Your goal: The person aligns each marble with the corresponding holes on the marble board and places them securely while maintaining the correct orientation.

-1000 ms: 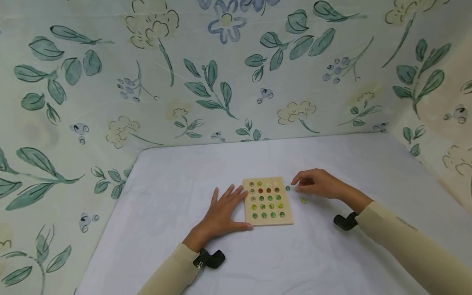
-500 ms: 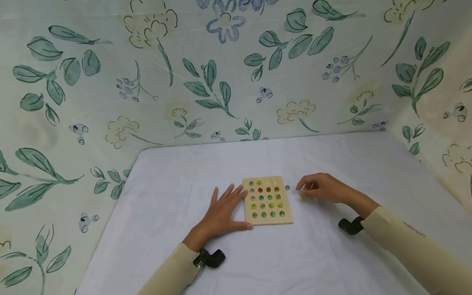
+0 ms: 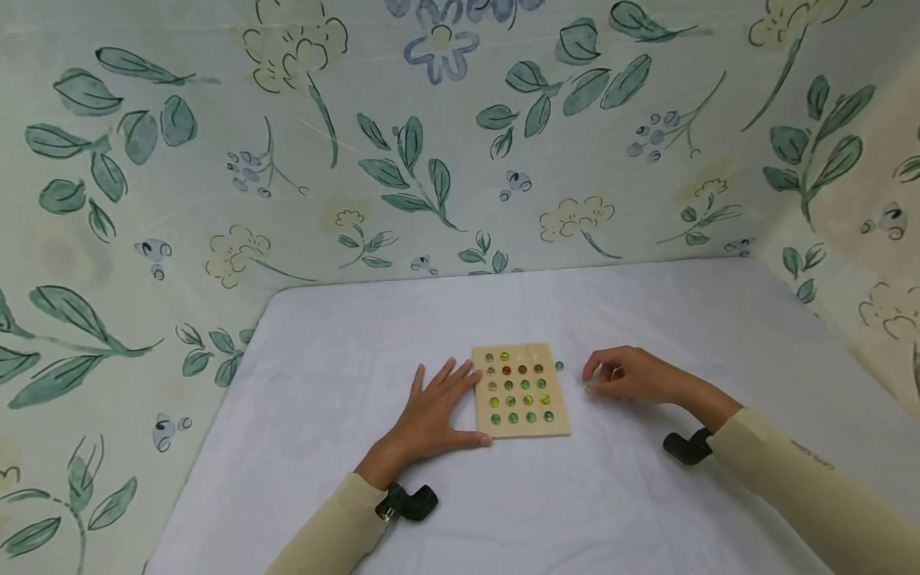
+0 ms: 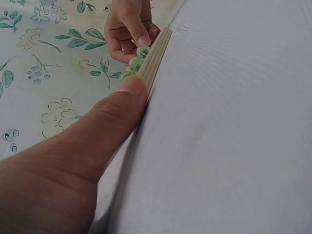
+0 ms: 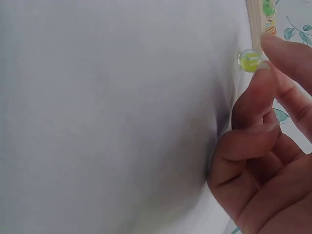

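Observation:
My left hand (image 3: 431, 419) rests spread on the table, fingertips and thumb at the left side of a square wooden board (image 3: 533, 352). In the board's holes sit several glass marbles (image 3: 506, 370), green, yellow, clear and reddish; its top right corner shows bare wood. To the right, my right hand (image 3: 640, 375) is low over the table, its outer fingers curled. A yellow-green marble (image 5: 249, 61) lies by its thumb and index fingertips, which stand apart; one fingertip seems to touch it. A teal marble (image 3: 559, 366) lies just off the board's right edge.
A white cloth (image 3: 345, 343) covers the table. Behind it and at the sides hangs a leaf-and-flower patterned fabric (image 3: 431, 160). Each wrist wears a black camera (image 3: 408, 503).
My right hand has moved away from the teal marble, to the right and nearer to me, down to the yellow-green marble. The left hand and the board stay put.

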`<control>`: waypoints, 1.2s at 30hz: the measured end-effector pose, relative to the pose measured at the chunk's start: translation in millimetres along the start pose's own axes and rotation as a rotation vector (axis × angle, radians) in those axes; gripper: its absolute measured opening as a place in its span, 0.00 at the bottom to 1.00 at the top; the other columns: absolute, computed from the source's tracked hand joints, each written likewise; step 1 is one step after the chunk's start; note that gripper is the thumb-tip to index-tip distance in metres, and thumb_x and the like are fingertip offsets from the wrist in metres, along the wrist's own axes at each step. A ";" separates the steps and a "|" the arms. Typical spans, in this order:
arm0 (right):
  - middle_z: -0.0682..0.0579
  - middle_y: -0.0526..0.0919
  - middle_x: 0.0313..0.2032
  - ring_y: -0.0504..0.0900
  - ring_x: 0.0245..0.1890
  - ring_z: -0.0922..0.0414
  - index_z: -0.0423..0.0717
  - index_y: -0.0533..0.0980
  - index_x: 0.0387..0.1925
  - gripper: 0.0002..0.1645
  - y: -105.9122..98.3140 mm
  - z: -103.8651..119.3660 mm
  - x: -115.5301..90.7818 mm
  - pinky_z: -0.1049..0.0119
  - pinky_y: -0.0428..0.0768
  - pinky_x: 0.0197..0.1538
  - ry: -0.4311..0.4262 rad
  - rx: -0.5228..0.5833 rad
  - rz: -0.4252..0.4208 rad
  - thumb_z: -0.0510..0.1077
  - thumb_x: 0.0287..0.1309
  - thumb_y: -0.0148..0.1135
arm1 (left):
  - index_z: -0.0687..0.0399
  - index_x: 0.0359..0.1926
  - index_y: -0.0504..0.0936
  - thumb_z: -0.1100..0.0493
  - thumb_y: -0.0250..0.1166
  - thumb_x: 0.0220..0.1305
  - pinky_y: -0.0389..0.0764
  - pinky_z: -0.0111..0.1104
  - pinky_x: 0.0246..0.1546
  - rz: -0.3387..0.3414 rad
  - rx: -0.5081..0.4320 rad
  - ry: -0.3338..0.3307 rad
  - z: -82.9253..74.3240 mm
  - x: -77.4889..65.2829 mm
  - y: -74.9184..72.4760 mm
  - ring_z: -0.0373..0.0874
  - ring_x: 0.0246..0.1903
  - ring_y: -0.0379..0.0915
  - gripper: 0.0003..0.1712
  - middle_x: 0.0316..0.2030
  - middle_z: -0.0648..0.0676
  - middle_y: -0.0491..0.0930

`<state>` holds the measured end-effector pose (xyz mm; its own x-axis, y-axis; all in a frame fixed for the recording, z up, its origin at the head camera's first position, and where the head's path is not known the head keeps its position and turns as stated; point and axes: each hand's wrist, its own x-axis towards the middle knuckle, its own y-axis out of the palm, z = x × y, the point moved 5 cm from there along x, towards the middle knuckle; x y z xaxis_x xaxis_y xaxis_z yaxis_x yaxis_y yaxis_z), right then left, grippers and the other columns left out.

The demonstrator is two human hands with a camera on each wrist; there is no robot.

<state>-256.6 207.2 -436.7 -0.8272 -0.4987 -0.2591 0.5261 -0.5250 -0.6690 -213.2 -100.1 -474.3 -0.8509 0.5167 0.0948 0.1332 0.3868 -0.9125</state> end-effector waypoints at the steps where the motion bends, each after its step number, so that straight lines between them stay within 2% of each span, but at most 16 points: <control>1: 0.51 0.75 0.25 0.74 0.25 0.56 0.46 0.79 0.41 0.10 0.7 -0.6 0.3 0.68 0.74 0.27 0.001 0.004 0.003 0.40 0.56 0.68 | 0.40 0.75 0.55 0.20 0.61 0.45 0.30 0.58 0.68 0.004 0.001 -0.004 0.3 0.1 0.3 0.48 0.74 0.36 0.61 0.75 0.47 0.49; 14: 0.53 0.74 0.23 0.72 0.25 0.57 0.49 0.78 0.39 0.11 2.5 -6.9 1.9 0.69 0.71 0.27 -0.008 -0.042 -0.009 0.43 0.54 0.70 | 0.39 0.75 0.55 0.19 0.61 0.44 0.28 0.57 0.68 0.012 0.002 -0.013 2.3 1.2 3.9 0.46 0.74 0.35 0.61 0.75 0.46 0.49; 36: 0.53 0.73 0.23 0.71 0.25 0.57 0.49 0.78 0.36 0.09 4.1 -3.8 1.0 0.69 0.70 0.27 0.009 -0.062 -0.016 0.40 0.54 0.70 | 0.39 0.75 0.55 0.20 0.61 0.44 0.29 0.58 0.68 0.002 0.014 -0.012 1.9 1.0 3.0 0.47 0.74 0.36 0.61 0.75 0.46 0.49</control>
<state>-256.0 207.2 -442.3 -0.8371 -0.4845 -0.2538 0.4998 -0.4891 -0.7148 -214.6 -99.9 -477.6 -0.8565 0.5085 0.0884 0.1277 0.3746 -0.9184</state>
